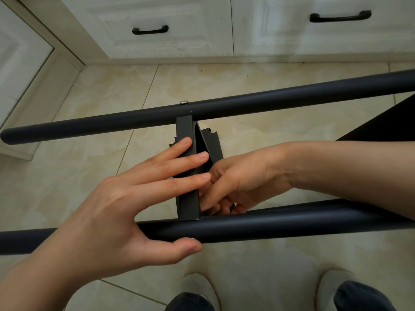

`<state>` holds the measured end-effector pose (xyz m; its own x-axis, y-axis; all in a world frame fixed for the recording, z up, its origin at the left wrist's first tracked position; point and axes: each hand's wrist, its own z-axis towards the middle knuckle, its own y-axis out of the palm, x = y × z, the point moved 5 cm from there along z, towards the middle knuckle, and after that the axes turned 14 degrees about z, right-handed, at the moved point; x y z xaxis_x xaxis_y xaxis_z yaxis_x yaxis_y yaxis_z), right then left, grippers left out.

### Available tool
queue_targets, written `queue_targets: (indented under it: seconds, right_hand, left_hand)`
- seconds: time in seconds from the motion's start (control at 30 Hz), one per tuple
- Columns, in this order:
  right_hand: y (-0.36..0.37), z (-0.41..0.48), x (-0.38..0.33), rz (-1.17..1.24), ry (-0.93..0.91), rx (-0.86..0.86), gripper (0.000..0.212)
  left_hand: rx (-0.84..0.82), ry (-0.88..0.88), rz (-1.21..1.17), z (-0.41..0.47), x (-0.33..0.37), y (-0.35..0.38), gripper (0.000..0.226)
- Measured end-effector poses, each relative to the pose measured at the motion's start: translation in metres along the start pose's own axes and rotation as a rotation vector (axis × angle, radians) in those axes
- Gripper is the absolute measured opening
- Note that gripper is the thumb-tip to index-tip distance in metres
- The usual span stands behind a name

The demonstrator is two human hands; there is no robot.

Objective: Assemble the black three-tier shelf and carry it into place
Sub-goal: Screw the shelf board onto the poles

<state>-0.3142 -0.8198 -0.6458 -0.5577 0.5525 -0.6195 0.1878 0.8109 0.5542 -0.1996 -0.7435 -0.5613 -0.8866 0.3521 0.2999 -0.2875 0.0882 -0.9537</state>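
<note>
Steadying the half-built black shelf above the tiled floor [89, 104], I see it lying on its side: the far tube [269, 97] and the near tube [292, 223] run left to right, and a folded shelf panel [186, 129] stands edge-on between them, its ends touching both. A screw head [184, 102] shows on the far tube just above that joint. My left hand [125, 205] has its grip spread, straight fingers [179, 162] pressed flat on the panel's left face and the thumb [184, 245] braced against the near tube. My right hand [242, 178] reaches in from the right behind the panel, fingers curled low by the near tube; I cannot tell whether that grip pinches a fastener or only the panel's edge. I judge the tubes stiff, smooth-coated and apt to roll or slide in the palm, and the sheet panel light, thin-edged and loose until fixed, so I would hold the tubes close beside the joints.
</note>
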Motion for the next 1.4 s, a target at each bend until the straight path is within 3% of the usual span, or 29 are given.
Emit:
queue_targets:
  seconds: [0.47,0.87,1.13,1.3,1.4]
  right_hand:
    - [-0.001,0.000,-0.002,0.015,-0.018,-0.004,0.027]
    - [-0.001,-0.001,-0.004,0.009,-0.043,-0.012,0.016]
    - [-0.003,-0.001,-0.011,-0.089,-0.065,0.082,0.015]
    - [-0.004,-0.003,-0.012,-0.043,0.005,0.117,0.028]
    - [-0.004,-0.004,-0.012,-0.021,0.038,0.134,0.019]
  left_hand:
    - [0.005,0.004,0.005,0.000,-0.002,0.000,0.069]
    - [0.004,0.002,0.004,0.002,-0.003,0.002,0.068]
    - [-0.001,0.008,0.022,0.003,-0.004,0.001,0.068]
    - [-0.012,0.002,0.033,0.004,-0.005,0.000,0.067]
    - [-0.012,0.015,0.065,0.005,-0.005,0.000,0.065]
